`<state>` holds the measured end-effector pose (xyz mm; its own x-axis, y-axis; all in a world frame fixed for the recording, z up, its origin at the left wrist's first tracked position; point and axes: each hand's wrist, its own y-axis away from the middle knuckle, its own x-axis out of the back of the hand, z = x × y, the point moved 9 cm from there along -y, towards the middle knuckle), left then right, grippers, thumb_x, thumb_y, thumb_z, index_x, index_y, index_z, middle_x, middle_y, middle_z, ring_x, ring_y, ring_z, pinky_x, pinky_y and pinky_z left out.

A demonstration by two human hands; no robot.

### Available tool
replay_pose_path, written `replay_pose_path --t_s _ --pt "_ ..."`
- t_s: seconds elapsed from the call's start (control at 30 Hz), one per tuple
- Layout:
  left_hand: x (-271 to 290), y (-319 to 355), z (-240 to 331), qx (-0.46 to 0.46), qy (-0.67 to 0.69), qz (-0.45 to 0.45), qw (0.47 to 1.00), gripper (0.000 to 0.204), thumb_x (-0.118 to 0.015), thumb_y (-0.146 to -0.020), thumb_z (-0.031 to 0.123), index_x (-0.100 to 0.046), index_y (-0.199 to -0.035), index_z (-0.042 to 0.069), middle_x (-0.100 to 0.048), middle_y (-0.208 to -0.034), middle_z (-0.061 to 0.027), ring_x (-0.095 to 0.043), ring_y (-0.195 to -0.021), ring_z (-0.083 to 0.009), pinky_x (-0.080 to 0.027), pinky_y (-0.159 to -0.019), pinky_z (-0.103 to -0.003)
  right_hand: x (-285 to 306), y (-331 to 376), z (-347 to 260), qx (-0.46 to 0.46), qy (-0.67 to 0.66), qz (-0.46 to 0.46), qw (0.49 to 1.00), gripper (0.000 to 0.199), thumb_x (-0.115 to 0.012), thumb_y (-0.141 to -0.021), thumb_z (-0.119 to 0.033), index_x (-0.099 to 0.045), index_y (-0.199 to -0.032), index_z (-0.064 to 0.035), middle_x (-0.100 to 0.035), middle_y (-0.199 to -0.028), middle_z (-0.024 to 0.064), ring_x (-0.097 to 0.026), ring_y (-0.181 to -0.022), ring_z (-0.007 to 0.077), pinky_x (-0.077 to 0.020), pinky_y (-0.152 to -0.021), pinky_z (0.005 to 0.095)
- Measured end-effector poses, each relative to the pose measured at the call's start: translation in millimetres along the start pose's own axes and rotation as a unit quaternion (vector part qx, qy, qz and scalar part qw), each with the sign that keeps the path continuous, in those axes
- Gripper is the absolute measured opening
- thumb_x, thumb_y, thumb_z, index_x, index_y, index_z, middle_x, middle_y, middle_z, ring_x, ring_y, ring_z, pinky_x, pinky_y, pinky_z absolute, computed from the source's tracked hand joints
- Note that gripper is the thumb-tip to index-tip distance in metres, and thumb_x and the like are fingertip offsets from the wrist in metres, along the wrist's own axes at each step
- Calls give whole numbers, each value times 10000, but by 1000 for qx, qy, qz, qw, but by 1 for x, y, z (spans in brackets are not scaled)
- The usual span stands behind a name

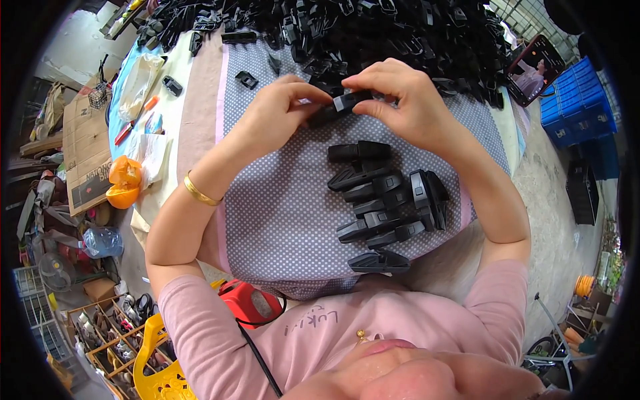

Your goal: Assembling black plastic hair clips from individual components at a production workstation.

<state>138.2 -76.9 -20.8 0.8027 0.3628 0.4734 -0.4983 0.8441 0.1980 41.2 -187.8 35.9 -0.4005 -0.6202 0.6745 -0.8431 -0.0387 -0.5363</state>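
Evidently crowded at its far side, a cloth-covered table (273,227) bears a heap of black plastic parts (373,30), stacked so loosely that a nudge could send pieces sliding toward the smaller cluster of black pieces (383,200) and mix the two. One lone piece (379,261) lies near the close edge, where a brush from the worker's pink shirt (413,313) might tip it off. Just short of the heap, the left hand (277,113) pinches one end of a black part (347,102) and the right hand (407,100) the other, fingers narrowed on it; uneven pressure could make it slip. The heap, cut off by the upper rim, is too tangled to count. Fingers cover the held part's ends: one piece or two joined, one cannot tell. Its pale patch may be glare.
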Motion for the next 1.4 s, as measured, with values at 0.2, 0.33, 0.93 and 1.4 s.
replay_pose_path --t_s 0.2,0.33,0.93,1.4 --pt "8 19 41 -163 -244 143 945 222 -681 -838 132 -677 -1011 -7 -611 -889 -126 -635 -745 -286 -514 -680 -338 -6 5 -1 19 149 -25 988 291 -732 -738 -95 -690 -1020 -42 -647 -937 55 -582 -878 224 -504 -757 320" --pt "6 16 34 -187 -248 121 943 254 -743 -762 122 -689 -960 -27 -631 -874 -117 -635 -732 -267 -510 -676 -329 -5 4 -1 15 160 -39 986 252 -735 -731 -97 -704 -975 -42 -625 -864 44 -574 -842 219 -501 -738 319" --pt "28 -7 36 -160 -109 -39 980 258 -735 -774 115 -683 -997 -5 -635 -894 -78 -596 -833 -160 -497 -719 -250 -36 5 -9 19 -51 -164 985 241 -736 -771 -201 -705 -939 -30 -654 -866 87 -596 -803 233 -493 -694 326" --pt "151 -50 -18 -115 -433 286 847 195 -672 -741 79 -577 -889 -6 -654 -878 -151 -633 -852 -302 -495 -764 -376 -33 -5 -18 86 155 -64 982 185 -718 -746 -129 -645 -895 -46 -638 -850 25 -575 -839 196 -529 -698 307"
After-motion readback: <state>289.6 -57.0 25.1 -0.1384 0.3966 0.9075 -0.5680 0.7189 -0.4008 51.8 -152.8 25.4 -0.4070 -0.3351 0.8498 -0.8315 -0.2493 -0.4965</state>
